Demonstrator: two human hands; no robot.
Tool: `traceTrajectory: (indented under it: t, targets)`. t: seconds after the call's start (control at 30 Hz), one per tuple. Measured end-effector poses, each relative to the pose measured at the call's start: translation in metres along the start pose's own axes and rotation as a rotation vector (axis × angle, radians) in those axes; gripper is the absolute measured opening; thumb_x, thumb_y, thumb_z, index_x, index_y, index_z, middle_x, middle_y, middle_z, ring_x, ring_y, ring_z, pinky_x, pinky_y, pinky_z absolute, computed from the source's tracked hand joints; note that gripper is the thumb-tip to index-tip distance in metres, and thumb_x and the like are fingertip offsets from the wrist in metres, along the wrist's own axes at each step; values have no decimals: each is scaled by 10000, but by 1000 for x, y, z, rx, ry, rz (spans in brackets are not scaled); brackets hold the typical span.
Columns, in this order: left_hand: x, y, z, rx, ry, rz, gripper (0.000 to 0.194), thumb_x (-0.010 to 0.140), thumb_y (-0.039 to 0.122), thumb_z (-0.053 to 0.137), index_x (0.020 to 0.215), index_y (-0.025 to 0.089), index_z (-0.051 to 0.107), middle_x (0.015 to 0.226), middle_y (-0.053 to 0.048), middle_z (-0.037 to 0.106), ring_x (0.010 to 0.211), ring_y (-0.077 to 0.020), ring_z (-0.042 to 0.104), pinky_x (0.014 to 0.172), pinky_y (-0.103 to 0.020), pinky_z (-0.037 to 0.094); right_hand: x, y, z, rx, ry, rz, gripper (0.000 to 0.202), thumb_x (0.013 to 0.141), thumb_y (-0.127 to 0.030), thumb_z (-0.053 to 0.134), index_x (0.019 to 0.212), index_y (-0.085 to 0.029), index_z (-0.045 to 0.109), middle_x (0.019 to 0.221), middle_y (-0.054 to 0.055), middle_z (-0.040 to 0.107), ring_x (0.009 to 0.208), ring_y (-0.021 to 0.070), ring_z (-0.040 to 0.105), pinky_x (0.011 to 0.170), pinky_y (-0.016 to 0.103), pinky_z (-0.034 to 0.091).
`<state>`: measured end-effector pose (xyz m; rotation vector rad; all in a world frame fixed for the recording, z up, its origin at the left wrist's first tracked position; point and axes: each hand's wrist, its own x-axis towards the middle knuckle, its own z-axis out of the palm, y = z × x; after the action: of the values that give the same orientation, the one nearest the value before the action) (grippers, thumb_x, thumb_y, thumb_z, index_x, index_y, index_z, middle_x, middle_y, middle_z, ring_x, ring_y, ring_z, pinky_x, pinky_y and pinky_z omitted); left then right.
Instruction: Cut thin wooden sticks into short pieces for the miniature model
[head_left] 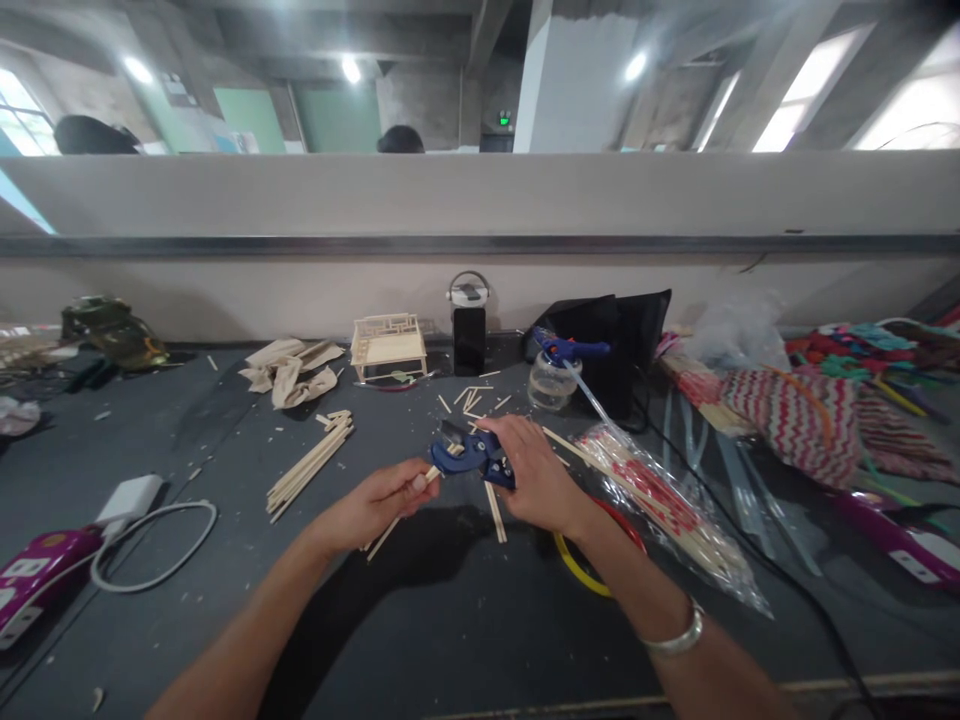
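My left hand (391, 493) is closed in a pinch around thin wooden sticks (383, 540), whose ends stick out below and above my fingers. My right hand (538, 476) wraps around a pair of blue pruning shears (469, 458). The blades of the shears lie at the upper ends of the sticks, just beyond my left fingertips. Whether the blades touch the wood, I cannot tell. Short cut pieces of stick (469, 398) lie scattered beyond the shears. A bundle of longer sticks (311, 464) rests to the left of my left hand.
A small wooden furniture model (390, 345) stands at the back beside a black phone (469, 342). Behind my right hand are a glass jar (553, 384) and a blue glue gun (568, 348). A plastic bag of red-tipped sticks (667, 500) lies right; a purple power strip (46, 575) sits left.
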<state>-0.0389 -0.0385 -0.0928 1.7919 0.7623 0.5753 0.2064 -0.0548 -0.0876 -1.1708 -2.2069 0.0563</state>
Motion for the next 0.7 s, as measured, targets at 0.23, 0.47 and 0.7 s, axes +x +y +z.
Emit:
traceTrajectory:
  t: [0.23,0.47,0.7]
  targets:
    - [-1,-1,0,92,35,42,292,945,390,384,852,169,550,747,6,492,661,-104,429,624,-220,368,-1,2,2,-12,32,-16,661,641,-61,504,1281,-192,406,1167,123,548,1099,290,488,948,467,384]
    - [0,4,3,100,14,60,303,953,388,360,820,167,518,711,20,448,638,-98,402,609,-220,354,-2,5,5,-63,70,7,679,646,-45,486,1304,-196,414,1138,116,560,1078,282,492,929,453,400]
    - [1,2,2,94,-1,63,322,955,401,346,824,157,510,708,24,435,632,-94,381,595,-215,345,-1,4,5,-80,58,-5,648,673,-34,495,1309,-138,429,1131,130,569,1065,268,495,927,417,399]
